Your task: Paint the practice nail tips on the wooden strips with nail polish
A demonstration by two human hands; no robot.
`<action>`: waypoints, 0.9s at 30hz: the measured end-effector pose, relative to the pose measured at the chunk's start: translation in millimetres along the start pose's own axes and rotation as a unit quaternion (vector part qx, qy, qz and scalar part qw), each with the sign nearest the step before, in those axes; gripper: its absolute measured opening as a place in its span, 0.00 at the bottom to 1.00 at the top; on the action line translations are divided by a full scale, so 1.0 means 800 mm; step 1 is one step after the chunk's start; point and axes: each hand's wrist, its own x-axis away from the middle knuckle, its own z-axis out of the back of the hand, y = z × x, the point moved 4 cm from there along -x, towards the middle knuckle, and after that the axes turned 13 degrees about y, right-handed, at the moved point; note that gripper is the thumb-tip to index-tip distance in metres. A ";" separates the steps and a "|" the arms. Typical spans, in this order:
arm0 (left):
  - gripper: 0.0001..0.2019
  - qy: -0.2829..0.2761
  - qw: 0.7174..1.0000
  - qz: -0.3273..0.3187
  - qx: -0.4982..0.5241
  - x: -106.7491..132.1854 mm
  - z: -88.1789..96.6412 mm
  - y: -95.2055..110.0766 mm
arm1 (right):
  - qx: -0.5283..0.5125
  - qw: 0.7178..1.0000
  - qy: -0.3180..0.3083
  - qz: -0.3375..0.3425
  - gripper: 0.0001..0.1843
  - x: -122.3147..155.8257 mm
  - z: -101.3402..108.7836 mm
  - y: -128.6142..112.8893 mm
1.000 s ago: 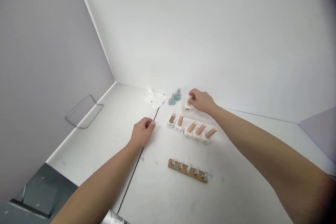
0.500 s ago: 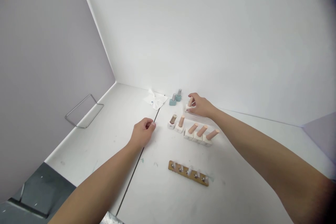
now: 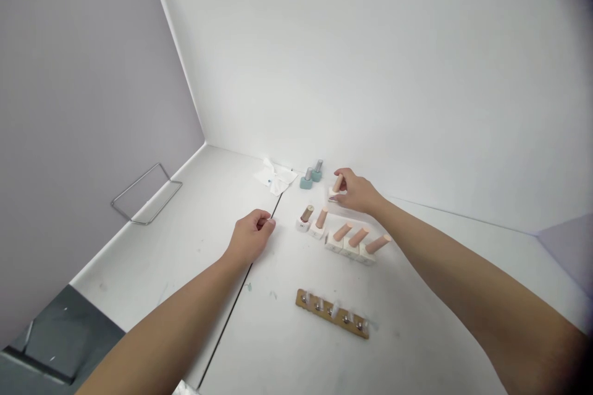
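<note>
Smudged white tabletop point(image 3: 185, 241), white wall point(image 3: 347, 62), grey panel point(image 3: 83, 74)

Two teal bottles point(image 3: 306, 183) stand at the far side, right of one crumpled white tissue point(image 3: 277, 179), and with five peach-capped bottles point(image 3: 317, 232) (one far, one in the middle, three in a row to its right) and one brown-capped bottle point(image 3: 302, 226) they make eight. One wooden strip point(image 3: 338, 319) lies nearer, bearing five clear pieces point(image 3: 335, 309). There are two hands, one left hand point(image 3: 252, 236) and one right hand point(image 3: 359, 192), plus one wire frame point(image 3: 134, 184) at left.
</note>
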 end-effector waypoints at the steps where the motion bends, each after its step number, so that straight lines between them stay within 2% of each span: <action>1: 0.12 0.000 1.000 -0.001 -0.001 0.000 0.000 0.000 | -0.001 1.000 0.001 0.001 0.29 0.000 0.000 0.000; 9: 0.13 0.004 1.000 0.002 -0.005 0.000 -0.002 -0.002 | -0.016 1.000 0.007 -0.007 0.31 0.004 -0.001 -0.003; 17: 0.15 0.007 1.000 0.017 -0.007 0.002 -0.004 -0.002 | -0.027 0.997 0.055 -0.049 0.34 0.010 0.013 -0.006; 21: 0.15 0.012 1.000 0.017 -0.006 0.002 -0.002 0.000 | -0.048 0.990 0.106 -0.075 0.37 0.015 0.041 -0.001; 27: 0.15 0.038 0.999 0.017 0.023 0.006 0.006 0.010 | -0.100 0.979 0.156 -0.084 0.42 0.040 0.110 -0.007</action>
